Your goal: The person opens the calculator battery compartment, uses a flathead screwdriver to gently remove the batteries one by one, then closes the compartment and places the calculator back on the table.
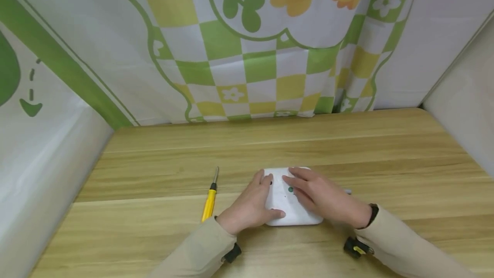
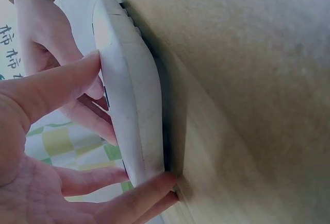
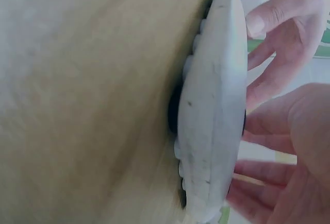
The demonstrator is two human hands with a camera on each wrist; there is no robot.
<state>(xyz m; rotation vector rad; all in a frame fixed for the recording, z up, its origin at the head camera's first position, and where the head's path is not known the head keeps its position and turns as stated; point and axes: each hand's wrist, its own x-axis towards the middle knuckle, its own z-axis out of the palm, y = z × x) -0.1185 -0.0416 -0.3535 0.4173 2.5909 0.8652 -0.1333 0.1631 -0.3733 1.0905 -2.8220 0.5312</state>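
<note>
A white plastic device (image 1: 279,198) with rounded corners lies on the table, its row of bumpy buttons (image 3: 190,67) facing down. Dark spots and a green round spot (image 1: 291,189) show on its upturned face. My left hand (image 1: 251,205) holds it by the left side, thumb on the near part of the face and fingers around the far left corner. From the right, my right hand (image 1: 324,194) reaches over the device, its fingertips touching the upturned face beside the green spot. The right thumb is mostly hidden under that hand.
A screwdriver (image 1: 209,203) with a yellow handle lies left of the device, tip pointing away. A grey end of something (image 1: 348,191) sticks out behind the right wrist. Beyond the wooden table (image 1: 154,170) hangs a checkered curtain (image 1: 258,67).
</note>
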